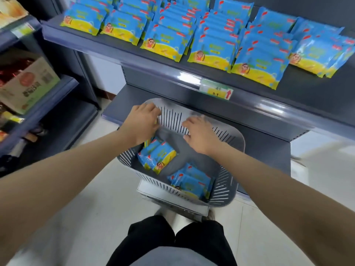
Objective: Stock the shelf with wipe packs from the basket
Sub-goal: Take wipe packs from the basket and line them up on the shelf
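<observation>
A grey slotted basket (240,150) stands below the shelf, in front of my legs. Inside it lie blue and yellow wipe packs: one cluster at the left (158,156) and another at the near right (190,182). My left hand (141,123) reaches into the basket's far left side, fingers curled around a wipe pack whose yellow edge shows beside the fingers. My right hand (199,136) hovers over the basket's middle with fingers apart and nothing in it; it is blurred. The shelf (172,72) above holds several rows of matching wipe packs (211,47).
A price label (216,90) sits on the shelf's front rail. A lower dark shelf (269,123) runs behind the basket. A cardboard box (28,83) and other goods fill the shelving on the left. The basket rests on a white stand (172,193) over pale floor tiles.
</observation>
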A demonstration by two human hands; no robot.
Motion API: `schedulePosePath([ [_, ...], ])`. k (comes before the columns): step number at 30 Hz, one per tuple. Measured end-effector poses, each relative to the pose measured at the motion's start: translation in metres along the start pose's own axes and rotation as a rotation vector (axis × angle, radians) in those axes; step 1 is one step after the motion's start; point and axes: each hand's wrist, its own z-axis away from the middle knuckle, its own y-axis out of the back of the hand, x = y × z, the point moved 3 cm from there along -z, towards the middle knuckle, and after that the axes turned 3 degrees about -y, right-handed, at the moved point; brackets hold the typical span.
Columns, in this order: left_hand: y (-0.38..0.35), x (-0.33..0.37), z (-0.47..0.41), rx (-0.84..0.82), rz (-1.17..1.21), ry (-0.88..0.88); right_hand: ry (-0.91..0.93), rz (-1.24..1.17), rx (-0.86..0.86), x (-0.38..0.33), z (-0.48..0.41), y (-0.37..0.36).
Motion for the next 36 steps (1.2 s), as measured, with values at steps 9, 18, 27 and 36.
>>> schedulePosePath([
  [9,-0.038,-0.034,0.007,-0.085,-0.097,0.028,0.107,0.044,-0.216,-0.008,-0.055,-0.091],
  [18,-0.053,-0.042,0.009,-0.13,-0.186,0.017,0.131,0.065,-0.406,-0.013,-0.087,-0.167],
  [27,-0.066,-0.03,-0.003,-0.08,-0.516,-0.223,0.021,0.008,-0.436,0.011,-0.085,-0.169],
  [36,-0.115,-0.038,-0.03,-0.419,-0.527,-0.102,-0.026,0.066,-0.286,0.045,-0.065,-0.049],
])
